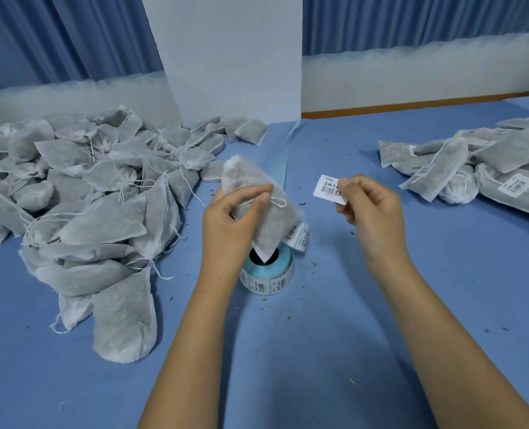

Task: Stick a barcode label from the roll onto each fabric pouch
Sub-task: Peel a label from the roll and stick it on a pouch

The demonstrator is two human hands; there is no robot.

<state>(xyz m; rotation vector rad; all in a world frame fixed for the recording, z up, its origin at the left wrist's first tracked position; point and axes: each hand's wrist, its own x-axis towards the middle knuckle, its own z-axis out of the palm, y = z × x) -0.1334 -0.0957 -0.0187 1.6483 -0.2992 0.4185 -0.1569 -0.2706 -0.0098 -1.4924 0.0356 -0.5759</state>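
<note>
Pouch (258, 209) in left hand (229, 224) hides roll (268, 274) top; right hand (371, 209) pinches label (329, 188).

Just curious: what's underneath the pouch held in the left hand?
The label roll, standing on the blue table. The pouch covers part of its core with one corner, so the inside is hidden.

Blue worktop (334, 351) in front of me. To my left, lying directly on it, is a loose heap of plain grey pouches (80, 193) with white drawstrings. To my right, well apart, is a smaller heap of labelled pouches (489, 174), barcodes showing. Between the two heaps the label roll (268, 278) stands on end. A pale blue strip (283, 156), probably spent backing paper, runs from the roll toward the far edge. Small dark flecks (288, 317) lie scattered around the roll.
</note>
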